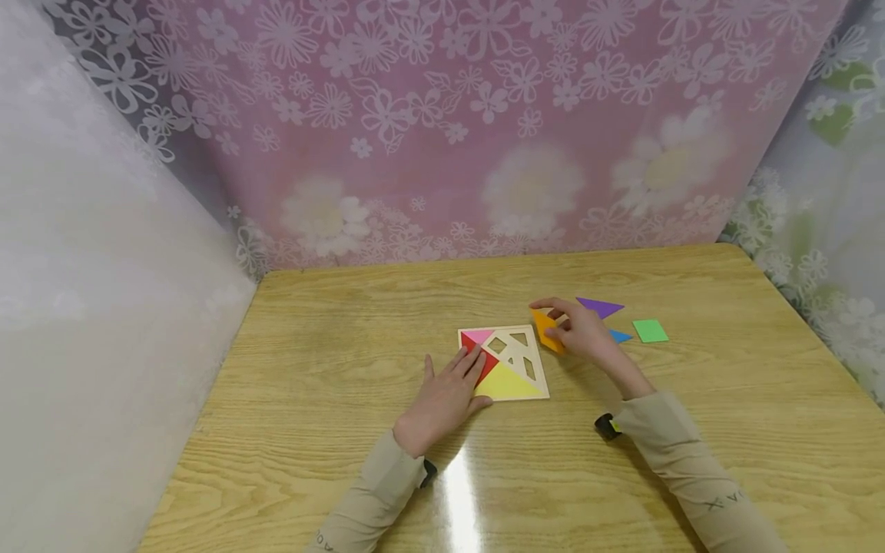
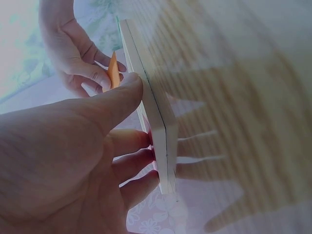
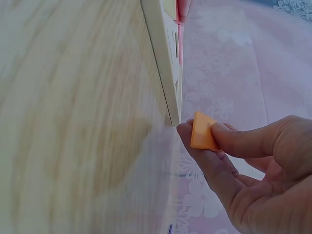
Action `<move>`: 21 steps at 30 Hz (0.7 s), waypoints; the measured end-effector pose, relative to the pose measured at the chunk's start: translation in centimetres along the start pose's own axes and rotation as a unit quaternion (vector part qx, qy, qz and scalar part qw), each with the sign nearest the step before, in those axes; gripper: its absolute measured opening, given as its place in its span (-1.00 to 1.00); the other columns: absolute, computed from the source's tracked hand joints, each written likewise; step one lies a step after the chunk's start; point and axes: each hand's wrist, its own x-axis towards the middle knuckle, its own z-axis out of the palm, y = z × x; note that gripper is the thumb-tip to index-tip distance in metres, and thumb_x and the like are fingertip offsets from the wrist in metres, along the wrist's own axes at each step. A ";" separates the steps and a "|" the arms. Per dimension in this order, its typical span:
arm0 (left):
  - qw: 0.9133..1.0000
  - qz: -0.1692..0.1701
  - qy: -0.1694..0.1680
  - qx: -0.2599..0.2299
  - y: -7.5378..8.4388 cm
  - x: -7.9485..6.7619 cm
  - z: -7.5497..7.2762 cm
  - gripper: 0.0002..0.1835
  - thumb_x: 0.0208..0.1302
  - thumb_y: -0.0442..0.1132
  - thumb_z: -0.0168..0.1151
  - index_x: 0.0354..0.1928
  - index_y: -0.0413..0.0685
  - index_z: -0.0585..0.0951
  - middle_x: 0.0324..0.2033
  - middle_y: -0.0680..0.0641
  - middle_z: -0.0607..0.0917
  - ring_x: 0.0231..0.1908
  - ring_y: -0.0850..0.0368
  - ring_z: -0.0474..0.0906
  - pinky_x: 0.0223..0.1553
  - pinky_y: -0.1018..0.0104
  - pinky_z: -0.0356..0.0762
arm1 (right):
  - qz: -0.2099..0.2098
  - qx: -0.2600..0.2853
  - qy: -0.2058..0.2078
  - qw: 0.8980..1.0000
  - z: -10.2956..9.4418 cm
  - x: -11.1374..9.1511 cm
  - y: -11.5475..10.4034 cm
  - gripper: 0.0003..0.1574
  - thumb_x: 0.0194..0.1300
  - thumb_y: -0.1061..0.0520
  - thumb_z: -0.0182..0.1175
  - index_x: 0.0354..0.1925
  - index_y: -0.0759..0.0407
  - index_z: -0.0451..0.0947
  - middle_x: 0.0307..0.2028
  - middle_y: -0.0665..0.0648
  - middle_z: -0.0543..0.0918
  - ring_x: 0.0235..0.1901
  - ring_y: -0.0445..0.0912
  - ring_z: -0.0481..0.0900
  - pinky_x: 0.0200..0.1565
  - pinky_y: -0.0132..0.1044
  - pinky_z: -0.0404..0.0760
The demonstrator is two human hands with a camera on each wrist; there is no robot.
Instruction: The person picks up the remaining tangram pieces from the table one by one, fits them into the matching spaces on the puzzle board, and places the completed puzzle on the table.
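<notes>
A square wooden tangram board [image 1: 538,349] lies on the table with a red triangle [image 1: 491,364], a yellow triangle [image 1: 510,384] and a pink triangle [image 1: 477,336] set in it. Several cut-out shapes show on its right part. My left hand [image 1: 442,395] rests its extended fingers on the red triangle, its thumb by the near edge of the board [image 2: 156,105]. Beside the board's far right corner, my right hand [image 1: 586,334] pinches an orange tangram piece [image 3: 202,134] between thumb and fingers. That piece is tilted up on edge in the head view.
Right of the board lie a purple triangle [image 1: 600,307], a blue piece [image 1: 621,336] partly hidden by the right hand, and a green piece [image 1: 650,331]. The wooden table [image 1: 332,361] meets a pink flowered curtain [image 1: 429,169] at its far edge.
</notes>
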 end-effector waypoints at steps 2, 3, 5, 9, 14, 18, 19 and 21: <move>1.000 0.001 0.002 -0.001 0.0 0.0 -0.1 -0.21 0.48 0.19 0.05 0.58 -0.06 0.19 0.58 -0.03 0.13 0.55 0.02 0.06 0.36 -0.49 0.03 | -0.003 0.004 -0.001 1.000 0.1 0.0 0.0 -0.43 0.36 0.40 0.23 0.30 0.17 0.52 0.03 0.44 0.59 -0.21 0.20 0.71 -0.40 -0.25 0.60; 1.000 0.001 0.003 -0.002 0.0 -0.1 -0.1 -0.21 0.48 0.19 0.05 0.58 -0.07 0.19 0.58 -0.04 0.13 0.55 0.02 0.06 0.36 -0.49 0.03 | -0.003 0.005 -0.002 1.000 0.1 0.1 0.0 -0.43 0.35 0.40 0.24 0.30 0.17 0.51 0.02 0.44 0.59 -0.21 0.19 0.71 -0.39 -0.25 0.61; 1.000 0.001 0.002 -0.005 0.0 -0.1 -0.2 -0.21 0.48 0.19 0.06 0.58 -0.07 0.19 0.58 -0.04 0.13 0.55 0.02 0.06 0.36 -0.49 0.03 | -0.003 0.006 -0.004 1.000 0.2 0.1 -0.1 -0.43 0.35 0.39 0.25 0.30 0.18 0.51 0.02 0.43 0.59 -0.21 0.18 0.70 -0.37 -0.25 0.62; 1.000 -0.002 -0.002 -0.007 0.0 -0.2 -0.3 -0.20 0.47 0.19 0.06 0.58 -0.07 0.19 0.58 -0.03 0.12 0.55 0.02 0.06 0.37 -0.47 0.01 | 0.002 0.016 -0.011 1.000 0.4 0.1 -0.2 -0.43 0.36 0.36 0.25 0.31 0.19 0.48 0.02 0.42 0.59 -0.23 0.13 0.71 -0.40 -0.27 0.62; 1.000 -0.004 -0.004 -0.005 0.0 -0.1 -0.3 -0.21 0.47 0.19 0.07 0.58 -0.06 0.19 0.58 -0.02 0.12 0.55 0.02 0.06 0.38 -0.46 0.00 | 0.002 0.037 -0.016 0.999 0.6 0.0 -0.6 -0.45 0.37 0.36 0.25 0.29 0.21 0.47 -0.02 0.40 0.59 -0.32 0.05 0.70 -0.40 -0.26 0.66; 1.000 -0.005 -0.006 0.001 0.0 -0.1 -0.3 -0.20 0.47 0.20 0.06 0.58 -0.06 0.18 0.58 -0.01 0.11 0.55 0.02 0.06 0.38 -0.46 0.01 | 0.005 0.055 -0.029 0.998 0.9 -0.1 -1.0 -0.48 0.37 0.37 0.24 0.27 0.23 0.46 -0.09 0.36 0.60 -0.35 0.02 0.70 -0.35 -0.19 0.72; 1.000 -0.006 -0.007 0.002 0.0 -0.1 -0.2 -0.20 0.47 0.20 0.06 0.58 -0.05 0.18 0.59 -0.01 0.11 0.55 0.02 0.05 0.38 -0.46 0.01 | 0.007 0.057 -0.033 0.998 0.9 -0.2 -1.1 -0.49 0.37 0.37 0.24 0.26 0.24 0.46 -0.11 0.36 0.60 -0.36 0.01 0.70 -0.34 -0.17 0.72; 1.000 -0.007 -0.010 0.003 0.0 0.0 -0.2 -0.20 0.47 0.21 0.05 0.58 -0.04 0.17 0.59 0.00 0.10 0.56 0.03 0.05 0.39 -0.45 0.00 | 0.012 0.057 -0.037 0.998 1.1 -0.2 -1.2 -0.50 0.37 0.38 0.24 0.24 0.23 0.46 -0.13 0.33 0.61 -0.35 -0.01 0.70 -0.33 -0.16 0.73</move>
